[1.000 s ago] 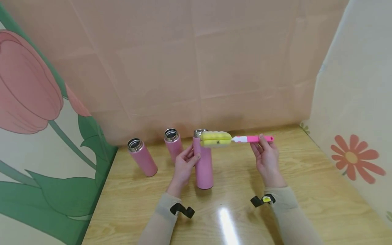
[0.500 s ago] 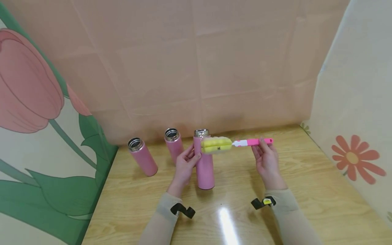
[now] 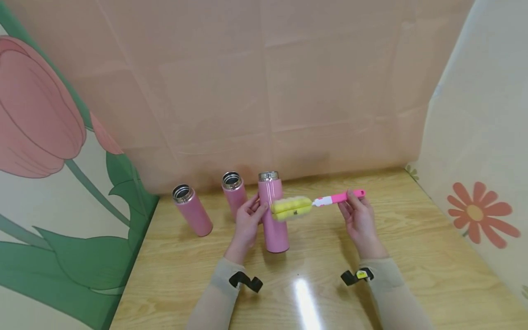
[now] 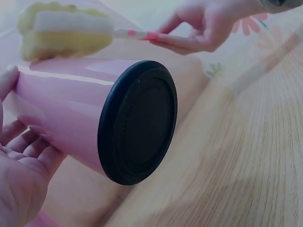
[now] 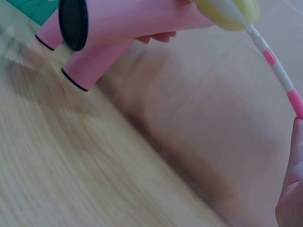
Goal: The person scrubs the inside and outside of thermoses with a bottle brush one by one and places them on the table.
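My left hand [image 3: 247,222] grips a pink vacuum flask [image 3: 275,236] with a steel neck, lifted off the table and slightly tilted. Its black base faces the camera in the left wrist view. My right hand [image 3: 360,220] pinches the pink end of a bottle brush [image 3: 294,208] with a yellow sponge head and a pink-and-white handle. The brush lies nearly level, its sponge head against the side of the flask, as the left wrist view shows from below. The far side of the flask is hidden.
Two more pink flasks stand uncapped on the wooden table [image 3: 165,284]: one flask [image 3: 195,215] at the left, another flask [image 3: 235,197] just behind my left hand. A pinkish sheet [image 3: 330,91] hangs behind. Flower-patterned panels [image 3: 474,151] stand at the sides.
The brush has slid down the flask's side from near its neck to about its middle, the handle end now tipped slightly up. The flask stays in my left hand, nearly in place.
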Available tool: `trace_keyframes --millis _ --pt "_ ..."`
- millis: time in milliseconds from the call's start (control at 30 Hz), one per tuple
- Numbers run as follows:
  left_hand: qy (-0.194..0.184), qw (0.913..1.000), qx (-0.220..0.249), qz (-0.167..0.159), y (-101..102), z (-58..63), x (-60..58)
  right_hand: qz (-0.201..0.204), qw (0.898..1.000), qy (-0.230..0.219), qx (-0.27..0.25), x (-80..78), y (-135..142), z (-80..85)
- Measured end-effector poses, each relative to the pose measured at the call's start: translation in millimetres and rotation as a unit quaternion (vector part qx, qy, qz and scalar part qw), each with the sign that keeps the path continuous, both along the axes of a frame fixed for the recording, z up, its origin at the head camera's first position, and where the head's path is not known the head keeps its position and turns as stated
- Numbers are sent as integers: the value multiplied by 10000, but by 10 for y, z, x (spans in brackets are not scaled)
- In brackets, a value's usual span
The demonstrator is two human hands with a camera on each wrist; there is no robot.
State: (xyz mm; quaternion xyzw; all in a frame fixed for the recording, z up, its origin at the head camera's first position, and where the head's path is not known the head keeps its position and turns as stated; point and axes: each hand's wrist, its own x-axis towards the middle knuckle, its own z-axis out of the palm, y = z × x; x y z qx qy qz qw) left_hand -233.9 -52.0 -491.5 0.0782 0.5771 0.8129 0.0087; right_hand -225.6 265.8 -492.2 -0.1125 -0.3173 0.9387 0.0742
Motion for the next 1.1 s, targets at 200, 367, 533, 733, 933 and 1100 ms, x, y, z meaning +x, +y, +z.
trace_keyframes --millis 200,367,533,733,933,1100 --pt "-86 9998 87 138 4 -9 -27 187 9992 114 319 13 20 -76" --pt "8 9998 131 178 11 3 -30 396 9964 284 697 34 40 -139" --pt "-8 9996 190 186 9 11 -29 687 9913 292 1087 59 68 -175" --pt "-77 9995 281 157 14 19 -30 981 9831 281 1518 89 98 -192" --pt "-86 9991 396 88 9 13 -17 1129 9786 403 1675 109 99 -208" --pt "-42 9989 464 49 2 2 -14 1189 9779 473 1655 115 99 -210"
